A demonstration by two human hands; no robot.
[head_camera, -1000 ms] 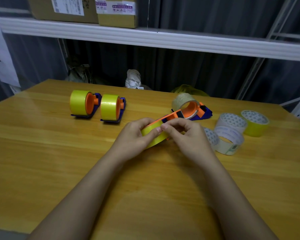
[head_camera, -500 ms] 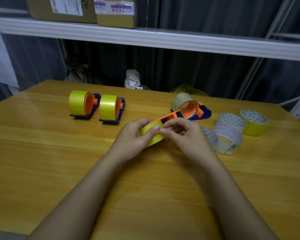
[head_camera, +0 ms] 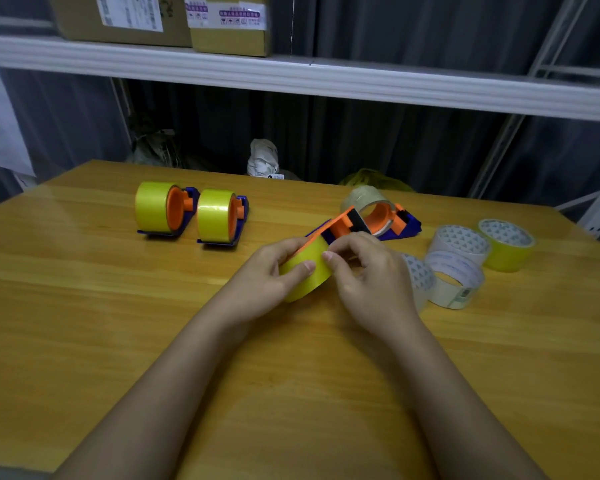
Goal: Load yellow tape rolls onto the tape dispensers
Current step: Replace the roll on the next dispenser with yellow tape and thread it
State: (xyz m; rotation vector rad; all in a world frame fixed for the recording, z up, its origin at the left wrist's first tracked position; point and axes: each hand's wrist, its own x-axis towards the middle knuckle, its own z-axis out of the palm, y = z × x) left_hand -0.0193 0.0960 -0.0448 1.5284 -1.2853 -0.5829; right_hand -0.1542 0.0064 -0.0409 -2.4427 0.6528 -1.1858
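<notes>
The yellow tape roll [head_camera: 307, 271] is between both hands, just above the wooden table [head_camera: 118, 323], and it seems to sit on the orange and blue dispenser [head_camera: 340, 225] that sticks out behind the grip. The left hand [head_camera: 267, 275] curls around the roll with the thumb pressed on its yellow face, and the right hand [head_camera: 364, 271] pinches at the roll's upper edge, probably at the free end of the tape; I cannot tell if the end is lifted. The risk here is that the end sticks back or tears, because the nails take too little of it. Also the roll can slip off the hub if the left hand loosens. To the right of the grip lie loose white rolls [head_camera: 454, 278], which the wrist may push.
</notes>
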